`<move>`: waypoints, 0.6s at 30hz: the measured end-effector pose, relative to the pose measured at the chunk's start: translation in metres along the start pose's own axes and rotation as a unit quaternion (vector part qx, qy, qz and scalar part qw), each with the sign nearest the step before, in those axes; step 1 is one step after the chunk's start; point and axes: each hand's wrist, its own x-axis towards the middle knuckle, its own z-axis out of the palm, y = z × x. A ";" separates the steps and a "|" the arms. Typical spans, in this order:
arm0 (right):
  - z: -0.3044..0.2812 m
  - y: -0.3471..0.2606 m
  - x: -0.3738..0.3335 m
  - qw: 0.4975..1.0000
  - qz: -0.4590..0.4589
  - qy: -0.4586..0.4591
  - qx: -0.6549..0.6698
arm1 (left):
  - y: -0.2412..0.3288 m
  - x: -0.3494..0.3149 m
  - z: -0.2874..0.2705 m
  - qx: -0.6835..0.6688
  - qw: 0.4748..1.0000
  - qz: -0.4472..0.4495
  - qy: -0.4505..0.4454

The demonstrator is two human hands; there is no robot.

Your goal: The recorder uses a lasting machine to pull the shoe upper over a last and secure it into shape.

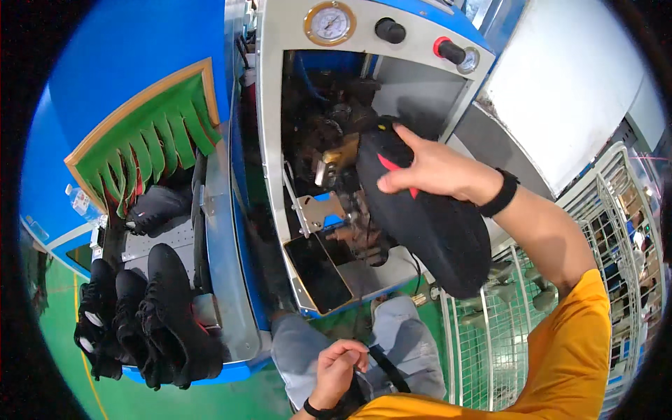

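Observation:
My right hand [427, 168] grips a black shoe [434, 231] with red accents, thumb on its near side and fingers over its upper end. That end of the shoe is against the brass-coloured fitting [341, 159] inside the machine's opening; whether they touch I cannot tell. The other end points down toward me. Low over my lap, my left hand [339, 367] is closed with curled fingers. Next to its fingertips runs a black strap [389, 369]; what the hand holds, if anything, is hidden.
A flat black phone-like slab [318, 274] lies on the machine's ledge. Several black shoes [164, 308] stand on the conveyor at left, before a green strip curtain [143, 157]. A wire cart [500, 336] stands at right. A gauge [329, 24] and knobs [389, 30] top the machine.

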 end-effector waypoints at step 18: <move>0.008 0.023 -0.067 0.978 -0.048 0.205 0.014 | 0.017 0.015 -0.037 0.195 0.974 -0.037 -0.108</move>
